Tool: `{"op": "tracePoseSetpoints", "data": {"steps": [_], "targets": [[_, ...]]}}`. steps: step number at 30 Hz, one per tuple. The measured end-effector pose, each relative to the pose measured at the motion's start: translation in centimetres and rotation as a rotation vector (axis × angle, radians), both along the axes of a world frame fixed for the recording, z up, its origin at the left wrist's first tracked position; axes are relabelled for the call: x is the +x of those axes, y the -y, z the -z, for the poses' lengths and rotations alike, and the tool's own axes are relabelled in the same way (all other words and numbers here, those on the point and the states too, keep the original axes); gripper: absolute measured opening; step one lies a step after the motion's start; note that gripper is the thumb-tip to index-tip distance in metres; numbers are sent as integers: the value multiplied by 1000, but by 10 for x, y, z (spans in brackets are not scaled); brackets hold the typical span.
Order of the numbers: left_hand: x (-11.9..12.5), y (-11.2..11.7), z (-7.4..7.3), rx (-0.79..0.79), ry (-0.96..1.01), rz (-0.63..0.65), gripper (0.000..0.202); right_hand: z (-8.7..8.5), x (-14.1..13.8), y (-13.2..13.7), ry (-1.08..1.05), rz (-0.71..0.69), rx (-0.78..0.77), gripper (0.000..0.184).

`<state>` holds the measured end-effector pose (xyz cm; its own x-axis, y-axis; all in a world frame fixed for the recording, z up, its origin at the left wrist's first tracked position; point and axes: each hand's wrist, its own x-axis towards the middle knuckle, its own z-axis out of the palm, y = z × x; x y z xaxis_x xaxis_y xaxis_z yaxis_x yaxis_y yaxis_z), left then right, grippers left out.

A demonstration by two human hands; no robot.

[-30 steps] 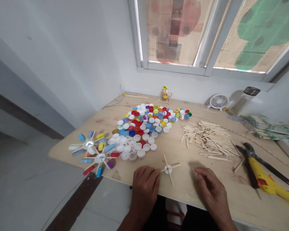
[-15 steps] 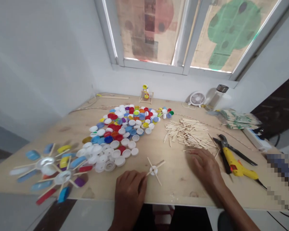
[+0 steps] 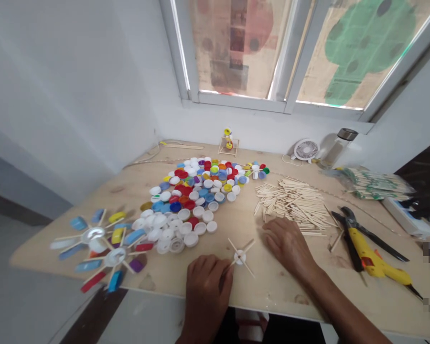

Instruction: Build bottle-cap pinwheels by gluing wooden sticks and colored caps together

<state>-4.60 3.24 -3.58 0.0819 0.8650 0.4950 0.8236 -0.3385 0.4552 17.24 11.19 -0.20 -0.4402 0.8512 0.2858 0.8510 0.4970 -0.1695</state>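
My left hand is closed at the table's front edge, its thumb and finger pinching one end of a short wooden stick. That stick belongs to a small cross of sticks fixed on a white bottle cap, lying flat on the table. My right hand is bent over the tabletop, right of the cross and just in front of a heap of short wooden sticks. Its fingers are curled together, and whatever may be between them is hidden.
Many coloured bottle caps spread left of centre. Two cap-and-stick wheels lie at the left edge. On the right are a yellow glue gun, black-handled pliers and a power strip. A small fan and bottle stand behind.
My right hand has moved left, away from the front of the stick heap and closer to the cross. My left hand keeps its hold. The whole view has shifted slightly.
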Motion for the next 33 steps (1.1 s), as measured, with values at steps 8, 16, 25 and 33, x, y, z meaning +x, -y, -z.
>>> {"op": "tracePoseSetpoints", "data": {"steps": [8, 16, 25, 33], "targets": [[-2, 1, 6, -18, 23, 10, 10, -9, -19, -41, 210, 222, -13, 20], [-3, -1, 6, -16, 17, 12, 9, -7, -27, -46, 301, 282, -137, 19], [-4, -2, 6, -3, 11, 33, 9, -14, -16, -29, 270, 103, -270, 7], [-3, -2, 7, 23, 31, 35, 8, -24, -12, -41, 277, 10, -197, 15]]}}
